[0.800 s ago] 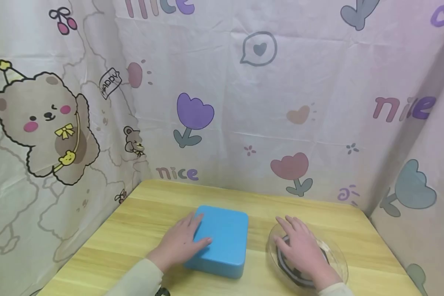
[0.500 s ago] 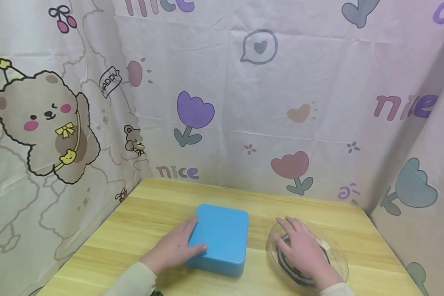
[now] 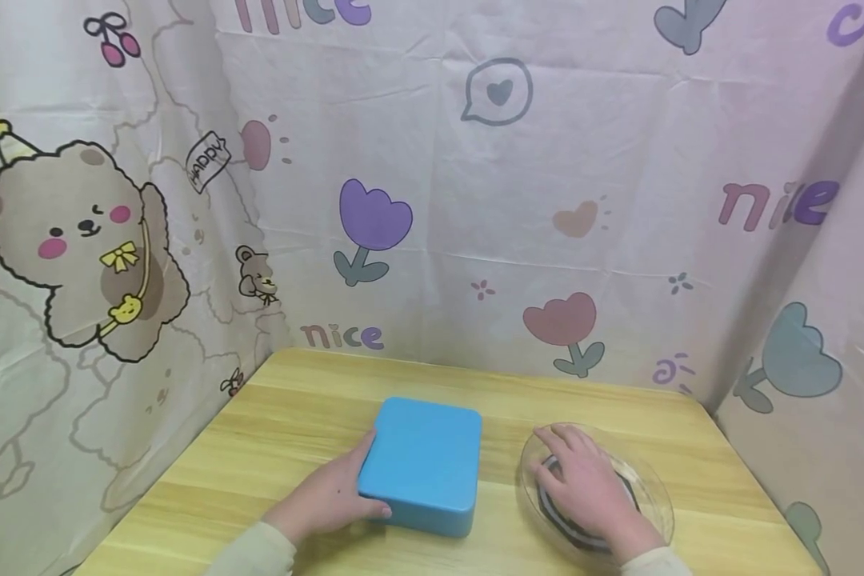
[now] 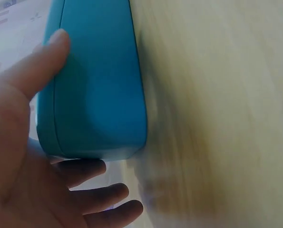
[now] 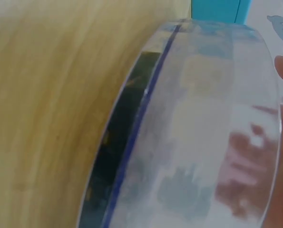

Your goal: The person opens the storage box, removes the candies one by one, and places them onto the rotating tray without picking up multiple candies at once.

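Right now the left hand [image 3: 324,502] grips the left near edge of a blue box [image 3: 421,464] with rounded corners: thumb on the near side, fingers along the left side. In the left wrist view the thumb [image 4: 41,66] lies across the box's side, with the other fingers [image 4: 91,168] curled under its end. Box sits flat on the wooden table [image 3: 288,416], about centre, slightly nearer the person. Right hand [image 3: 583,488] lies palm-down, fingers spread and fairly straight, on a clear glass dish [image 3: 651,496] just right of the box, not touching it. Dish has a dark ring pattern [image 3: 547,512] beneath the hand; right wrist view shows the clear rim [image 5: 198,118] with a dark band [image 5: 117,142], image blurred. Hands well apart, one per object. Cream sleeves at both wrists. Cartoon bear [image 3: 79,240] and tulip [image 3: 370,224] printed cloth hangs behind and beside the table.
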A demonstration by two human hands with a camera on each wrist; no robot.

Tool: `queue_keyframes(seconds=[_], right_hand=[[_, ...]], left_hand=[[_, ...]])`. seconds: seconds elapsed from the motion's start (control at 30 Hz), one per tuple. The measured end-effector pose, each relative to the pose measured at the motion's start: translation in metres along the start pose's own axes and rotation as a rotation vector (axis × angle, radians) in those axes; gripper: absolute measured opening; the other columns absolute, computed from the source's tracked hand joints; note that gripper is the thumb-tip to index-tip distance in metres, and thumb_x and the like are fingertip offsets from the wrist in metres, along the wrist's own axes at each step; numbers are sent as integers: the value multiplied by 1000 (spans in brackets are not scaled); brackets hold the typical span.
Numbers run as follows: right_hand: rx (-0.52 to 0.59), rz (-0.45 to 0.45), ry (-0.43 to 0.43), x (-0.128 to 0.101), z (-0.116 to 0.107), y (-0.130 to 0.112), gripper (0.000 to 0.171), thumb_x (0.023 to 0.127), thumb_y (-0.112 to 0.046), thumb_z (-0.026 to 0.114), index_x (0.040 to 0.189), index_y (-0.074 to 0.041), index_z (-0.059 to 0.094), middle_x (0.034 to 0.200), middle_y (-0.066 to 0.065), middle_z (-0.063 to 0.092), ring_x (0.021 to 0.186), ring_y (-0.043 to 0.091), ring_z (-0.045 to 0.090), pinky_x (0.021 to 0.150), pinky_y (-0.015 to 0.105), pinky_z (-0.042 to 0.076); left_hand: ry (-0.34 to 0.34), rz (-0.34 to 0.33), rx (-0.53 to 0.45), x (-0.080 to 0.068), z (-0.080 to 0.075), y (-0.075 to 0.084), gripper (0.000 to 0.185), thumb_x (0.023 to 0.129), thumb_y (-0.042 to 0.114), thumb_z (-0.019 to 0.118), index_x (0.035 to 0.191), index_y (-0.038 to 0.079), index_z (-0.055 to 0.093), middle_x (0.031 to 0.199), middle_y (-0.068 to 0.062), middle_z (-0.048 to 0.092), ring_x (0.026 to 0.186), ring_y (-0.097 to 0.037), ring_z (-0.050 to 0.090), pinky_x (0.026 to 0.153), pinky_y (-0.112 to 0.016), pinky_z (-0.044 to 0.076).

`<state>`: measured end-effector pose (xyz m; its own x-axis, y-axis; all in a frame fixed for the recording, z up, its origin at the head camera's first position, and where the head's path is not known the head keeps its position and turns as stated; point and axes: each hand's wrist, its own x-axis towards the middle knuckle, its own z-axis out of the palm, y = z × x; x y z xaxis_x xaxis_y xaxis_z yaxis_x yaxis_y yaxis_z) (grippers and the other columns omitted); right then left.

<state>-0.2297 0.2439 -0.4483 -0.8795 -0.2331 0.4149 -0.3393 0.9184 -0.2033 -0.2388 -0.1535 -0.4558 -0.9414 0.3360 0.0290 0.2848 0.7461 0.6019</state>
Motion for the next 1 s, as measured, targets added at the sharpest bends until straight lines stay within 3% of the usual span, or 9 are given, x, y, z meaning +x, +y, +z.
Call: queue_keyframes(seconds=[0.3, 0.7, 1.0], right_hand=[[1, -29, 3, 0, 2, -1, 51, 95, -39, 68, 140, -14, 60, 142, 18, 54, 133, 41, 46, 109, 62, 33], [19, -33, -1, 3, 3, -8, 47, 97, -39, 66, 136, -12, 63, 139, 16, 56, 132, 41, 47, 109, 60, 34], [45, -30, -50, 14, 6, -20, 51, 97, -43, 65, 138, -12, 62, 143, 17, 54, 135, 42, 44, 112, 60, 29]], left_hand=[[32, 28, -28, -3, 4, -3, 135, 65, 56, 89, 163, 6, 10, 141, -25, 55, 117, -40, 61, 97, -63, 44], [30, -47, -27, -2, 5, -4, 118, 65, 57, 89, 149, -5, 35, 128, -19, 64, 113, -37, 62, 94, -62, 46], [24, -53, -18, -4, 5, -3, 117, 67, 59, 87, 149, -6, 35, 128, -19, 64, 112, -36, 63, 93, -61, 47]])
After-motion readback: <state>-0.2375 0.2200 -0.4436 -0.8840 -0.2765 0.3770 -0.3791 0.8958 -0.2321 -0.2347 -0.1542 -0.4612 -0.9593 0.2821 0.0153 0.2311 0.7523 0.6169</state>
